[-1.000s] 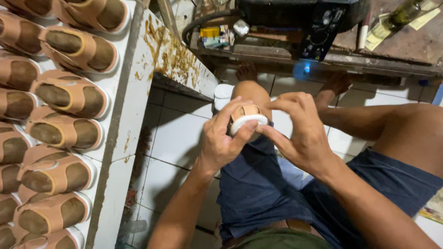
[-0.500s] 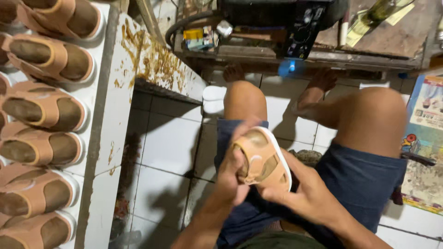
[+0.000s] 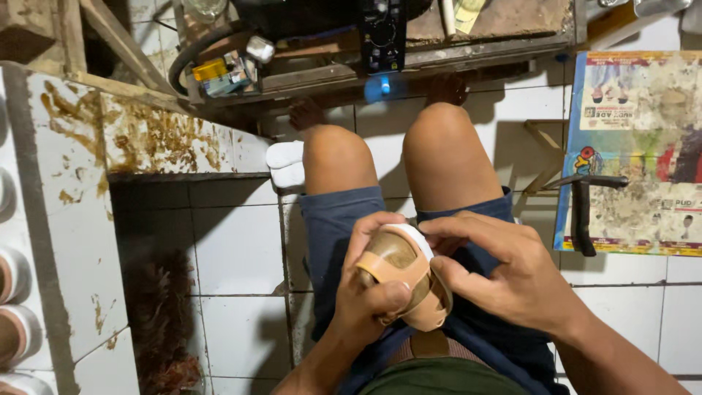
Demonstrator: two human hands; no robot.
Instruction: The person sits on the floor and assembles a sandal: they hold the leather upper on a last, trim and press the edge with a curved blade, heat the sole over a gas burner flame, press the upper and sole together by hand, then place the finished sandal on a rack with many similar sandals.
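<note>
**Tan Sandal Held Over the Lap**

While seated over white floor tiles (image 3: 241, 249), holding a small tan sandal (image 3: 401, 281) with white sole just above the lap — left hand (image 3: 369, 292) wrapped shut around its strap end, right hand (image 3: 512, 281) clasping the far side, thumb pressing the footbed. Best handled with a firm left grip and light, even right-hand pressure, sole turned toward the eyes. Room tight — glue-stained white desk (image 3: 146, 139) close on the left, cluttered wooden bench (image 3: 453, 44) beyond the knees, hammer (image 3: 583, 212) on a poster to the right.
</note>
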